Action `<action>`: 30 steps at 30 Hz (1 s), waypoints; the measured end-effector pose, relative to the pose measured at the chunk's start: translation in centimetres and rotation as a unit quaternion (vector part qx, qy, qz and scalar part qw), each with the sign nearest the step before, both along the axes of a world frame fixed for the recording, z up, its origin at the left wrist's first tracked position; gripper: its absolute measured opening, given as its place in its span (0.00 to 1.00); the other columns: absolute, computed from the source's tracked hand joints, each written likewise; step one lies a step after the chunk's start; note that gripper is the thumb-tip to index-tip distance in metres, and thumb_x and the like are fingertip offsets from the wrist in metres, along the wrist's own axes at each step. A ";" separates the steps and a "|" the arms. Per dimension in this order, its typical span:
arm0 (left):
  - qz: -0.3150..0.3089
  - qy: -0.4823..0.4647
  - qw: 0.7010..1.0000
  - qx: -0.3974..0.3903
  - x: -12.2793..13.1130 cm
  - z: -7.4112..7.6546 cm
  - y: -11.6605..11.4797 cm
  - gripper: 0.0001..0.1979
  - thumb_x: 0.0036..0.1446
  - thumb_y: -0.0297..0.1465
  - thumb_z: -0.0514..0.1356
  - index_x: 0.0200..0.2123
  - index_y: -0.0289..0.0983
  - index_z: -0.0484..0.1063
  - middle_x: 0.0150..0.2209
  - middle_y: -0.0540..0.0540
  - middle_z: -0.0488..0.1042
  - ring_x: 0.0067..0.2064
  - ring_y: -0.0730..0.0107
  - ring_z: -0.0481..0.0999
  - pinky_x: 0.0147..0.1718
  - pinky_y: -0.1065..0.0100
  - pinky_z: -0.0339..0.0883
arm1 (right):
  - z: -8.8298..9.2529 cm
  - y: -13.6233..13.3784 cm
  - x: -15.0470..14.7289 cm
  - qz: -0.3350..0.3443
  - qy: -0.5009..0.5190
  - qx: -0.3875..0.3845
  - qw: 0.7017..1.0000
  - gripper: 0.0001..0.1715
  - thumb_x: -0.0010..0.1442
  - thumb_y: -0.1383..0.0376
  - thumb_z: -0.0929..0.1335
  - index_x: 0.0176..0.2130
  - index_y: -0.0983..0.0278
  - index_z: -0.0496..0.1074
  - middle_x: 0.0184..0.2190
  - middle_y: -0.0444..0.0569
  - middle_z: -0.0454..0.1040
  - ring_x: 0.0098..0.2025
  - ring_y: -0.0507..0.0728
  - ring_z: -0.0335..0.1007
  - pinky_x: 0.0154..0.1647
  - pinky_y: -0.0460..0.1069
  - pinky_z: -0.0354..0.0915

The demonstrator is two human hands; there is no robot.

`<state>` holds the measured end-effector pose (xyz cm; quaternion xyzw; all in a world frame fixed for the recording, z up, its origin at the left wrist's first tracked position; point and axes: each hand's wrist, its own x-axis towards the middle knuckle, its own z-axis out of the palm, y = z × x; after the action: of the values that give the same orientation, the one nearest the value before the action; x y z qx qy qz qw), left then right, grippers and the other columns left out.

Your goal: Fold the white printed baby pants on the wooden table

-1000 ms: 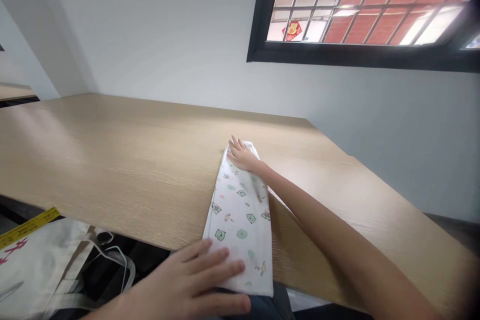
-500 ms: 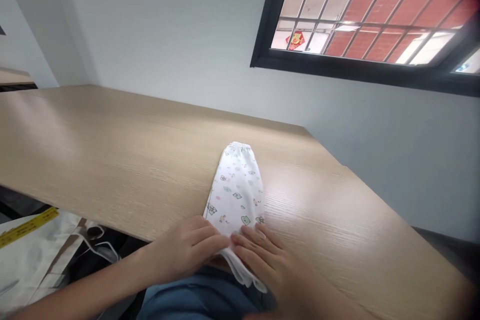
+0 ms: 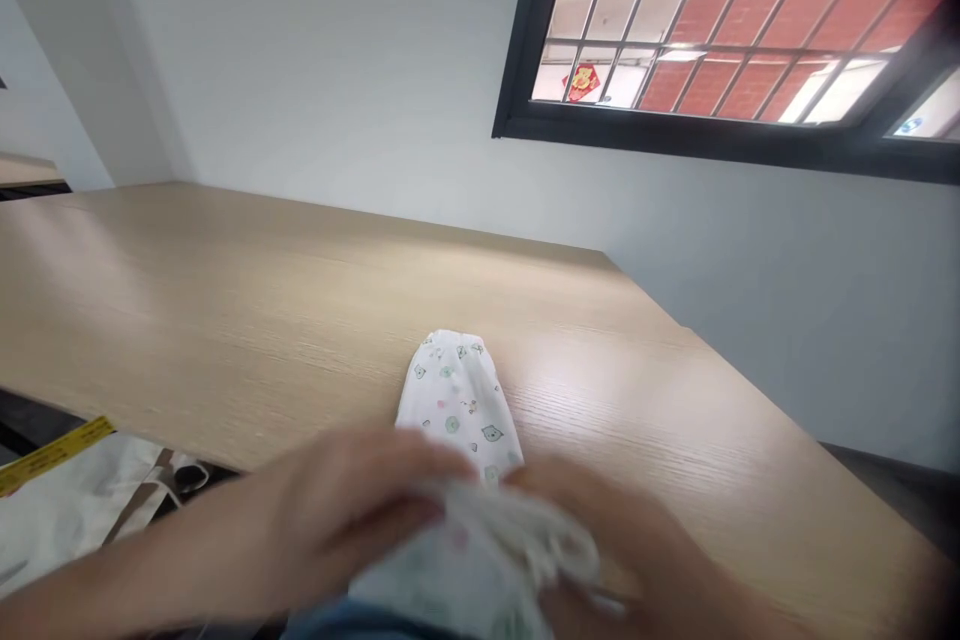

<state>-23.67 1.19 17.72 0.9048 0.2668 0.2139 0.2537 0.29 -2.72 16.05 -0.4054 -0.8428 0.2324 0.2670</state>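
Note:
A white cloth garment with small green and pink prints lies partly on the wooden table, its gathered end pointing away from me. Its near part is lifted and bunched between my hands, blurred by motion. My left hand grips the raised cloth from the left, fingers curled over it. On the right, my right hand has its fingers closed around the other side of the bunched edge. The fingertips of both hands are smeared.
The wooden table reaches to a white wall with a dark-framed barred window. At the lower left, below the table edge, are a white bag and a yellow strip.
Both hands have gone from pressing the near end of the cloth on the table to lifting it. The far gathered end has slid nearer to me.

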 end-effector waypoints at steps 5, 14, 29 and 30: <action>0.107 -0.014 0.993 0.053 3.6 -0.6 10.8 0.12 0.59 0.29 0.48 0.42 0.37 0.69 0.41 0.49 0.72 0.41 0.69 0.71 0.39 0.70 0.64 | 0.5 11.6 0.2 -0.145 -0.027 0.012 0.989 0.06 0.54 0.63 0.62 0.28 0.64 0.64 0.27 0.45 0.67 0.28 0.54 0.63 0.24 0.46 0.57; 0.140 -0.032 0.987 0.065 5.8 -9.2 18.3 0.15 0.59 0.29 0.45 0.38 0.35 0.71 0.40 0.43 0.73 0.44 0.63 0.69 0.46 0.61 0.61 | -6.3 18.6 1.4 -0.160 -0.037 -0.015 0.986 0.13 0.59 0.59 0.59 0.35 0.65 0.66 0.33 0.50 0.69 0.34 0.56 0.64 0.34 0.51 0.61; -0.155 0.083 0.983 0.051 7.0 -6.9 14.1 0.21 0.65 0.35 0.39 0.57 0.43 0.59 0.59 0.53 0.59 0.61 0.69 0.55 0.59 0.64 0.43 | -4.0 9.4 -3.5 0.204 -0.149 0.063 0.966 0.27 0.61 0.63 0.60 0.57 0.72 0.57 0.55 0.58 0.62 0.56 0.59 0.57 0.55 0.54 0.56; -0.148 0.090 0.983 0.064 7.2 -7.0 14.7 0.19 0.64 0.35 0.42 0.56 0.44 0.61 0.60 0.53 0.55 0.62 0.66 0.50 0.60 0.61 0.37 | -4.2 8.8 -3.8 0.214 -0.156 0.058 0.963 0.30 0.62 0.61 0.60 0.59 0.74 0.54 0.58 0.60 0.58 0.60 0.60 0.51 0.59 0.55 0.51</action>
<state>-16.46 15.90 10.68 0.9642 0.1376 0.1084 0.1991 -3.52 6.07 11.88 -0.2307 -0.9531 0.1689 0.0995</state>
